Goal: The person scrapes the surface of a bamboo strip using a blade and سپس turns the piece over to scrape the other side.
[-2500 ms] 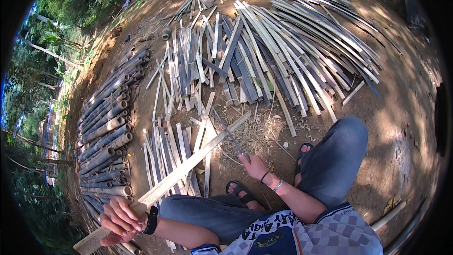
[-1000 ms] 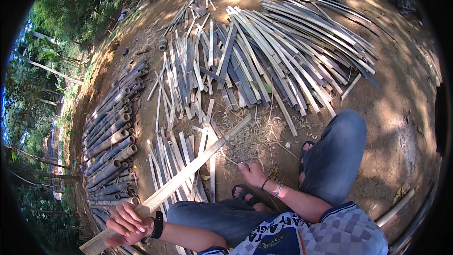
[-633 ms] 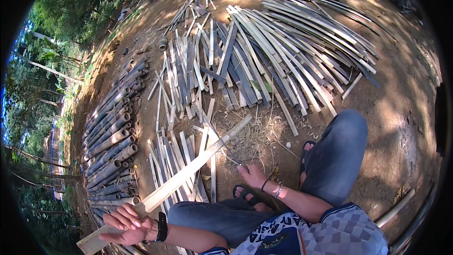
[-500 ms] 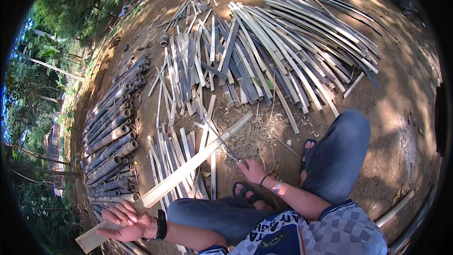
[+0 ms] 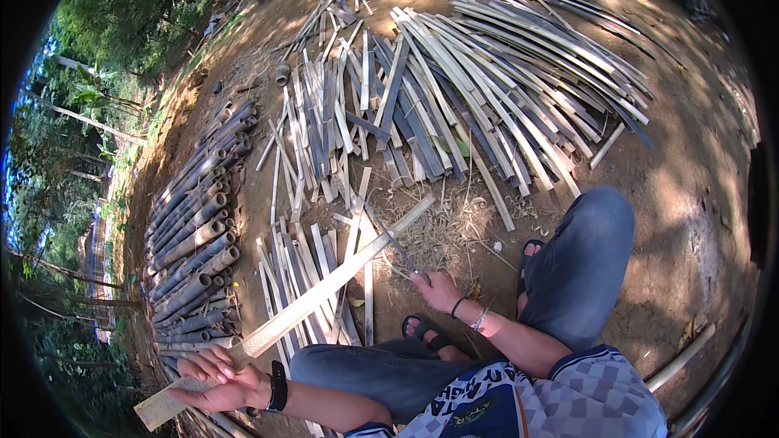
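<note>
A long, pale split bamboo strip (image 5: 331, 282) slants across in front of me, from the lower left up towards the middle. My left hand (image 5: 217, 381) is closed on it near its lower end, with the thumb stretched along one side. My right hand (image 5: 438, 291) grips a knife (image 5: 393, 243) by its handle. The dark, narrow blade points up and left, lying across the strip near its far end; whether its edge bites into the wood I cannot tell.
Split bamboo strips (image 5: 503, 97) lie in a big fanned heap ahead, with a smaller bunch (image 5: 296, 268) under the held strip. Dark bamboo poles (image 5: 195, 235) are stacked on the left. Curled shavings (image 5: 438, 231) litter the ground near my sandalled feet. A pale pole (image 5: 682, 357) lies at right.
The knife and my right hand have shifted very slightly, staying at the strip's far end. My left hand keeps its hold, and the strip has barely moved.
</note>
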Demonstrator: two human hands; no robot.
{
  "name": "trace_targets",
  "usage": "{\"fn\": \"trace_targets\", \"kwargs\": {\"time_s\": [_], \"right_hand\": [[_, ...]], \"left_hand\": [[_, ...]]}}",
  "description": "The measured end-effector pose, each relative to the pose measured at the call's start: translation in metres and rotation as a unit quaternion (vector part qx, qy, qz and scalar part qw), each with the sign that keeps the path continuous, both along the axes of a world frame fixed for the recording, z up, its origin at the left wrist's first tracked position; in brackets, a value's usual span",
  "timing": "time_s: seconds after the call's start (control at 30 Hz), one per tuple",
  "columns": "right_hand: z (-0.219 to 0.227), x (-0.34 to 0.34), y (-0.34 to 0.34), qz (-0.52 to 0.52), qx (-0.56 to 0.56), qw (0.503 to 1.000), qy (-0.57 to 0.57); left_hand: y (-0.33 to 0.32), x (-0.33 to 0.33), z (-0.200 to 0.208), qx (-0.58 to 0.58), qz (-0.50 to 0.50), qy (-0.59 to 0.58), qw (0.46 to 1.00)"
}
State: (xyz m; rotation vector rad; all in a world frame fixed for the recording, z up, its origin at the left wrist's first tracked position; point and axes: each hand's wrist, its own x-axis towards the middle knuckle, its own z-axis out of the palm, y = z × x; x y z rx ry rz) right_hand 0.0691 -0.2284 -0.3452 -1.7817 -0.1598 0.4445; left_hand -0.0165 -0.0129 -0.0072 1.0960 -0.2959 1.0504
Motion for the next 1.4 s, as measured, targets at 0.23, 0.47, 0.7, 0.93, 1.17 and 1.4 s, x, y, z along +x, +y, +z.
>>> {"fn": "trace_targets", "kwargs": {"time_s": [0.23, 0.47, 0.7, 0.93, 1.17, 1.4], "right_hand": [[-0.002, 0.013, -0.012, -0.013, -0.008, 0.997, 0.072], [0.086, -0.017, -0.005, 0.124, 0.095, 0.984, 0.081], [0.016, -0.001, -0.010, 0.019, -0.027, 0.999, -0.018], [0.079, -0.012, -0.002, 0.081, 0.049, 0.995, 0.038], [0.015, -0.005, -0.004, -0.030, -0.013, 0.999, -0.021], [0.067, -0.015, 0.001, 0.051, 0.040, 0.997, 0.035]], "left_hand": [[-0.008, 0.004, -0.001, 0.000, -0.005, 0.005, 1.000], [-0.001, -0.002, 0.001, -0.001, 0.008, 0.003, 1.000], [-0.009, 0.003, 0.001, 0.008, -0.012, 0.013, 1.000], [-0.005, 0.003, 0.005, 0.018, -0.019, 0.004, 1.000], [-0.007, 0.008, 0.000, 0.013, -0.018, 0.019, 1.000], [0.003, 0.002, 0.002, 0.010, -0.008, 0.008, 1.000]]}}
